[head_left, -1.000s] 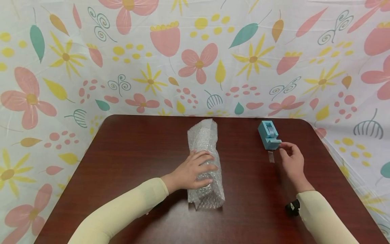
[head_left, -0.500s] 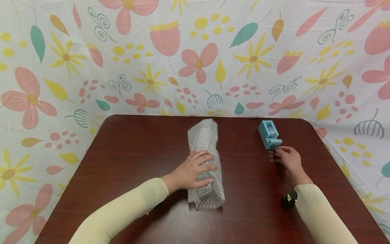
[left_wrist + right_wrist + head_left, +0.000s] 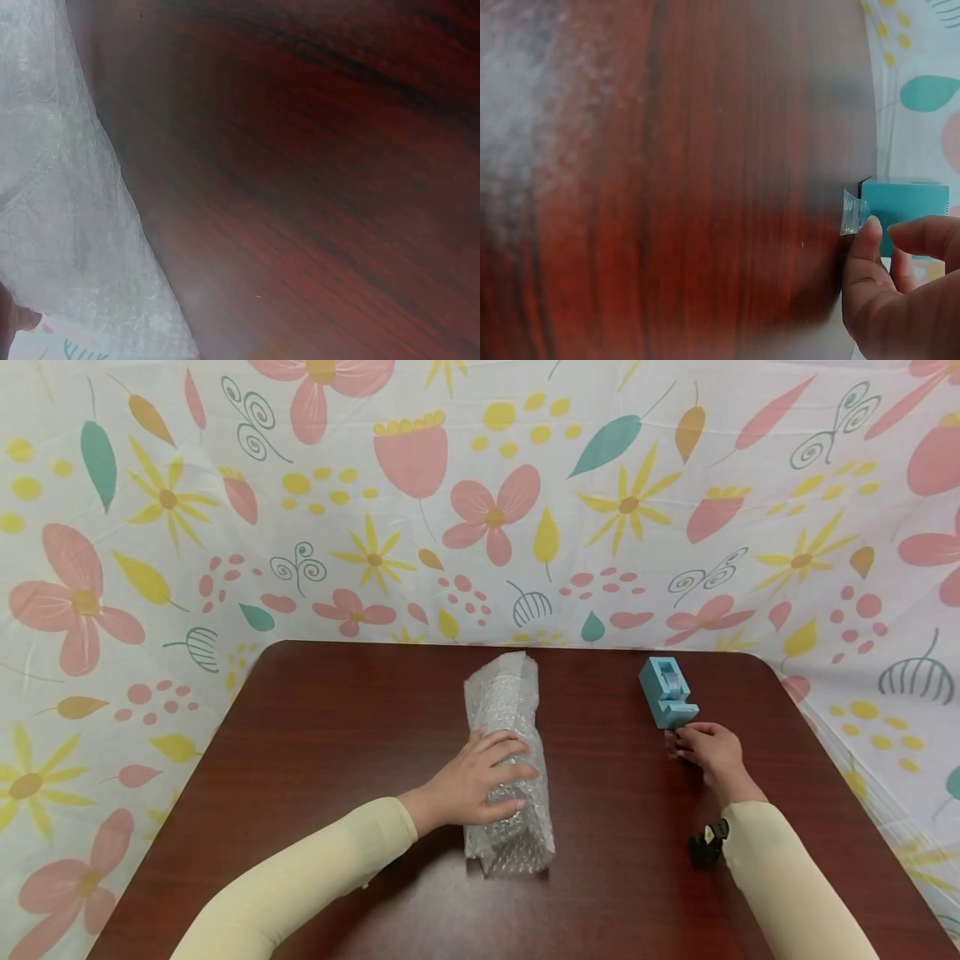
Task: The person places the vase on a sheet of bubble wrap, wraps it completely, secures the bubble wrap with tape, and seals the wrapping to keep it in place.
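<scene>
A long bundle in bubble wrap (image 3: 504, 693) lies lengthwise on the brown table; what is inside cannot be made out. Across its middle rests my left hand (image 3: 476, 783), fingers spread over the wrap. In the left wrist view, a fingertip (image 3: 27, 318) shows beside the bubble wrap's edge. My right hand (image 3: 714, 753) is at the front of a light blue tape dispenser (image 3: 660, 685), pinching a short strip of clear tape (image 3: 850, 213) between thumb and fingers. The strip looks bent in the right wrist view, close against the dispenser. A roll of tape (image 3: 672, 682) sits in the dispenser.
The dark wooden table (image 3: 337, 718) has rounded far corners. Behind and beside it hangs a white cloth (image 3: 480, 585) with printed flowers and leaves. A black device (image 3: 707, 845) is strapped at my right wrist.
My right hand has moved from the dispenser's cutting edge down and left to the tape strip and now pinches it. The strip has bent. My left hand has stayed on the bundle.
</scene>
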Tool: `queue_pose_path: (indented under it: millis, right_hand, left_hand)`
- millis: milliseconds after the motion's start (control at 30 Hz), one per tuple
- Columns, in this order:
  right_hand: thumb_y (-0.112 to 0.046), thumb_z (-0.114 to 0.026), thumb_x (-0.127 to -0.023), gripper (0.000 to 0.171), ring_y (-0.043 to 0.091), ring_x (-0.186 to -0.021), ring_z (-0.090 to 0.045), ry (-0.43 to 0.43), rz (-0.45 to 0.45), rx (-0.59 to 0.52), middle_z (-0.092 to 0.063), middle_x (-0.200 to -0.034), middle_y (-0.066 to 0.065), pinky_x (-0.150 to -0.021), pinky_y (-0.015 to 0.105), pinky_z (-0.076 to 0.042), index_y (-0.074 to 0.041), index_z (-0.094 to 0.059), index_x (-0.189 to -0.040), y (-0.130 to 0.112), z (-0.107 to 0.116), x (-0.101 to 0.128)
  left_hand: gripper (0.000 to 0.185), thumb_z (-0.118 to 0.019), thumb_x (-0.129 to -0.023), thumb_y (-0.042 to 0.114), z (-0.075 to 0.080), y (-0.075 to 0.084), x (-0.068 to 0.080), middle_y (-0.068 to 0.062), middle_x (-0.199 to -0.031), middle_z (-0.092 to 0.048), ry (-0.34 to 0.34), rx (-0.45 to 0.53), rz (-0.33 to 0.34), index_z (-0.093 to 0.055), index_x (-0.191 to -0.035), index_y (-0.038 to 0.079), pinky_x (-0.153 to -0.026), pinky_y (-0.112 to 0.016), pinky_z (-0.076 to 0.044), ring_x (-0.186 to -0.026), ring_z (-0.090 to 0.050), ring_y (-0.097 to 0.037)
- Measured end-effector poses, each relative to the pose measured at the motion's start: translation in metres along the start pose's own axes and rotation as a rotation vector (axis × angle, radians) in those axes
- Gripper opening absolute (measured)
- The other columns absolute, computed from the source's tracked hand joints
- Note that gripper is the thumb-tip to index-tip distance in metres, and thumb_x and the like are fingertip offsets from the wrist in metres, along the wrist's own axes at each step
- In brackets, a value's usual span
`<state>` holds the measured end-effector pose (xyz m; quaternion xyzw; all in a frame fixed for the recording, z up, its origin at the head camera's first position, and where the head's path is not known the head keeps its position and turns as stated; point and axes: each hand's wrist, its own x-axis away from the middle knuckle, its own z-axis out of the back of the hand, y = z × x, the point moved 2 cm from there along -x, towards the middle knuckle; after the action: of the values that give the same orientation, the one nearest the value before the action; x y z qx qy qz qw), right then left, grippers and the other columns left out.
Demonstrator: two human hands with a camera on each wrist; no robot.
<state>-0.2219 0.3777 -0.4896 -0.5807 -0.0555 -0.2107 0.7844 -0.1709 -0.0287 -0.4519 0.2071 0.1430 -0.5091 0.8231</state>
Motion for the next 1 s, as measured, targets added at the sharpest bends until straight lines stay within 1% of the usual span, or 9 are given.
queue_pose_path:
  millis: [233, 333, 400, 500, 600, 733, 867, 933, 1000]
  right_hand:
    - [-0.018, -0.054, -0.104, 0.042, -0.005, -0.069, -0.063, 0.002, 0.006, 0.009, -0.057, -0.08, -0.017, -0.067, 0.016, -0.058, 0.01, -0.046, -0.135, -0.0007, -0.0007, -0.0028]
    - [-0.017, -0.056, -0.103, 0.037, -0.003, -0.067, -0.062, 0.025, -0.015, -0.002, -0.059, -0.075, -0.018, -0.064, 0.016, -0.057, 0.009, -0.053, -0.13, -0.0025, -0.0012, -0.003]
    - [-0.017, -0.059, -0.102, 0.029, -0.002, -0.065, -0.062, 0.047, -0.037, -0.021, -0.06, -0.071, -0.017, -0.062, 0.017, -0.057, 0.005, -0.063, -0.121, -0.004, -0.0012, -0.0027]
    - [-0.016, -0.062, -0.1, 0.017, -0.001, -0.062, -0.062, 0.071, -0.06, -0.05, -0.063, -0.066, -0.016, -0.061, 0.017, -0.057, -0.005, -0.075, -0.1, -0.0059, -0.0011, -0.0024]
    - [-0.015, -0.063, -0.1, 0.022, 0.0, -0.061, -0.062, 0.07, -0.064, -0.076, -0.064, -0.063, -0.016, -0.06, 0.017, -0.057, -0.014, -0.078, -0.083, -0.0075, -0.0017, -0.0026]
    - [-0.014, -0.063, -0.099, 0.029, 0.0, -0.059, -0.062, 0.066, -0.067, -0.112, -0.065, -0.06, -0.015, -0.059, 0.017, -0.057, -0.018, -0.077, -0.073, -0.0086, -0.003, -0.0038]
    - [-0.014, -0.063, -0.098, 0.03, 0.0, -0.058, -0.062, 0.071, -0.081, -0.117, -0.065, -0.06, -0.014, -0.058, 0.017, -0.057, -0.019, -0.075, -0.071, -0.008, -0.0031, -0.0056]
    - [-0.015, -0.063, -0.098, 0.027, 0.001, -0.059, -0.061, 0.07, -0.079, -0.093, -0.064, -0.061, -0.014, -0.058, 0.017, -0.056, -0.017, -0.076, -0.075, -0.007, -0.0027, -0.0068]
    - [-0.016, -0.063, -0.099, 0.022, 0.0, -0.06, -0.059, 0.067, -0.063, -0.041, -0.063, -0.063, -0.014, -0.059, 0.017, -0.055, -0.012, -0.078, -0.083, -0.0062, -0.0021, -0.0078]
  left_hand:
    - [0.035, -0.072, -0.094, 0.032, -0.002, 0.0, 0.0, -0.006, -0.14, -0.058, 0.005, 0.012, 0.002, -0.066, -0.127, 0.023, -0.109, -0.069, -0.042, -0.138, -0.049, -0.027]
    - [0.035, -0.072, -0.094, 0.032, -0.0025, 0.0, 0.0004, -0.006, -0.14, -0.058, 0.006, 0.013, 0.006, -0.066, -0.127, 0.022, -0.109, -0.069, -0.042, -0.138, -0.049, -0.027]
    - [0.035, -0.072, -0.094, 0.032, -0.0027, 0.0, 0.0005, -0.006, -0.14, -0.059, 0.006, 0.01, 0.006, -0.066, -0.127, 0.023, -0.109, -0.069, -0.042, -0.138, -0.049, -0.027]
    - [0.035, -0.072, -0.094, 0.032, -0.0022, 0.0004, 0.0004, -0.006, -0.14, -0.059, 0.008, 0.012, 0.007, -0.066, -0.127, 0.022, -0.109, -0.069, -0.042, -0.137, -0.05, -0.027]
    - [0.035, -0.072, -0.094, 0.032, -0.0021, 0.0004, 0.0007, -0.006, -0.14, -0.059, 0.005, 0.015, 0.012, -0.066, -0.128, 0.022, -0.109, -0.07, -0.042, -0.138, -0.049, -0.027]
    - [0.035, -0.072, -0.095, 0.032, -0.0031, -0.0004, 0.0017, -0.006, -0.14, -0.058, -0.005, 0.013, 0.024, -0.066, -0.128, 0.023, -0.11, -0.071, -0.041, -0.138, -0.049, -0.027]
    - [0.035, -0.072, -0.095, 0.032, -0.0038, -0.0007, 0.0024, -0.005, -0.14, -0.058, -0.005, 0.015, 0.031, -0.066, -0.128, 0.023, -0.11, -0.071, -0.041, -0.139, -0.048, -0.026]
    - [0.035, -0.072, -0.095, 0.032, -0.0038, -0.0005, 0.0024, -0.005, -0.14, -0.058, -0.001, 0.021, 0.031, -0.066, -0.128, 0.023, -0.11, -0.072, -0.04, -0.139, -0.049, -0.026]
    - [0.035, -0.072, -0.095, 0.031, -0.0035, -0.0001, 0.0025, -0.006, -0.14, -0.058, 0.002, 0.026, 0.029, -0.066, -0.128, 0.023, -0.109, -0.072, -0.04, -0.139, -0.049, -0.027]
